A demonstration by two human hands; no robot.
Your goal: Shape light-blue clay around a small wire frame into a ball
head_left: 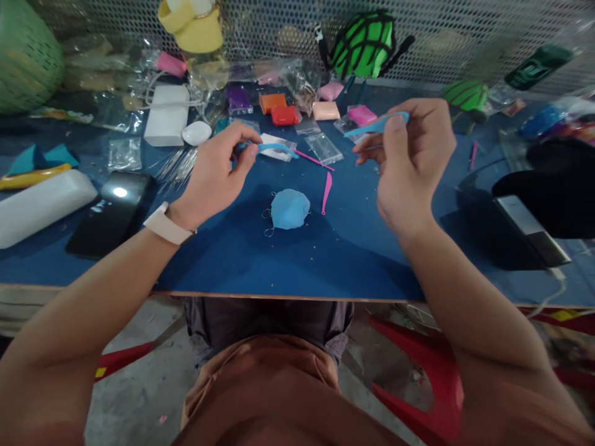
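Note:
Above the table, my left hand (227,167) pinches a thin strip of light blue clay (279,147) that points to the right. My right hand (413,161), raised on the other side, grips another piece of blue clay (367,128) between thumb and fingers, its thin end pointing left. The two pieces are apart. On the table between and below my hands lies a rounded light blue clay lump (290,209) with small wire loops sticking out of its sides. Beside it lie a pink plastic clay knife (327,193) and a thin pink stick (313,160).
Clay packets, among them a red one (285,116) and a purple one (238,99), line the back. A black phone (111,214) lies left, a power bank (532,229) right. A green clay turtle-like figure (365,46) stands by the mesh. The table edge (288,296) runs before my lap.

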